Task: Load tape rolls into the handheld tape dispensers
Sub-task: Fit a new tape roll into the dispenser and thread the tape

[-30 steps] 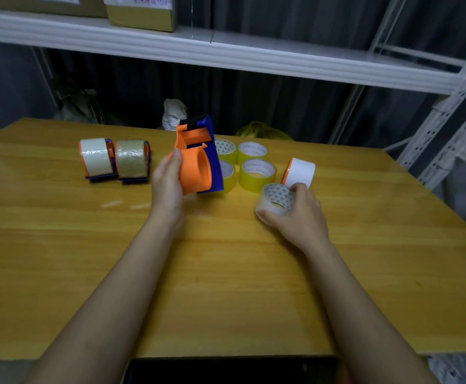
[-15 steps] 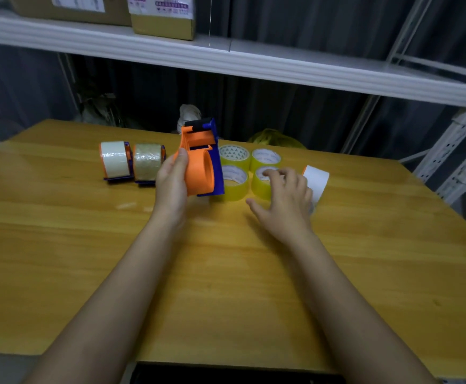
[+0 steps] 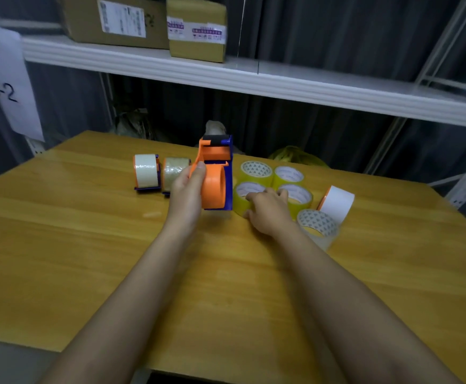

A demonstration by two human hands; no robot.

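**Choosing a roll for the empty dispenser**

Holding the orange-and-blue dispenser upright, our left hand wraps it from the left side, thumb laid along the orange hub, its base at or just above the desk; we cannot tell whether it touches. The hub carries no tape. Our right hand reaches into the group of four yellow rolls, fingers curled over the rim of the nearest yellow roll and thumb at its near side, so we judge a grasp to be forming, though the roll lies flat and unlifted.

Just right of that hand lie a clear roll and a white roll standing on edge. Left of the dispenser, two loaded dispensers stand side by side. Behind the desk runs a shelf bearing cardboard boxes.

We judge the step in hand to be selecting a roll for the third dispenser. The next move calls for lifting the roll clear of its neighbours, turning it on edge, and aligning its core with the hub while the left hand keeps the dispenser steady.
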